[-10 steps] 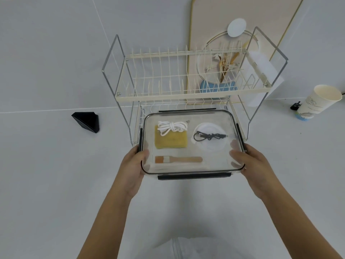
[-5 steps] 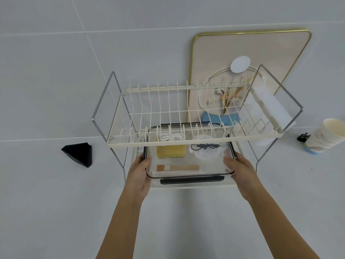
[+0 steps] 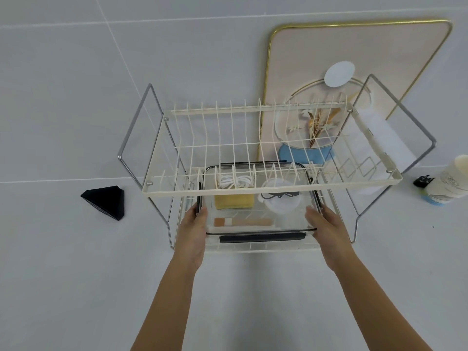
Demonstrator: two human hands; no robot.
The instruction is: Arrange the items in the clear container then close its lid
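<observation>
Clear container (image 3: 258,214), lid on, lying on the lower shelf of the dish rack (image 3: 272,148), beneath its upper tier. Inside: white cord (image 3: 235,182), yellow sponge (image 3: 234,201), brush (image 3: 243,222), black cable (image 3: 278,196). Left hand (image 3: 193,230) clasps the container's left edge; right hand (image 3: 326,228) clasps its right edge. Paper cup (image 3: 449,183) at the bench's right edge; its print is unreadable.

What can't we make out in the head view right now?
- Clear container: back half masked by the dish rack's upper tier; whether it rests on the lower shelf is unclear.
- Left hand, right hand: fingertips hidden by the container's sides.
- Paper cup: cut by the right edge.
- Black clip: too small.
</observation>
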